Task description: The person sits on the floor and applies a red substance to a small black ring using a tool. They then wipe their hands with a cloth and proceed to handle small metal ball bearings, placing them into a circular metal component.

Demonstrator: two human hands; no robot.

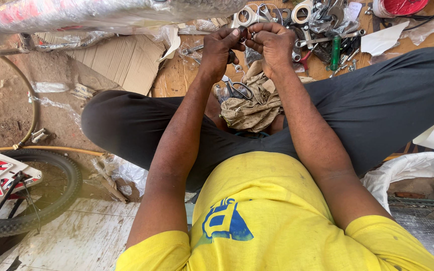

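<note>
Both hands up and close together, over the crossed legs in dark trousers [377,95]. Left hand [220,49] and right hand [273,46] pinched shut on a small shiny metal part [247,34], held between the fingertips [240,34] of both. Too small to tell what kind of part.

Just below, a crumpled tan rag [254,103] on the lap with grey metal pliers [237,90] lying on it. Beyond the hands, a pile of silver spanners [322,39] and a green-handled screwdriver [335,50] on the wooden surface [177,78]. A flat brown cardboard sheet [121,60] to the left, a black bicycle tyre [51,193] at the lower left.

Best done slowly, probably: firm pinch, small turns only, part kept right over the rag so a slip lands soft and near. Elbows tucked in for steady hands. Careful near the spanner pile, easy to lose a tiny piece there.
</note>
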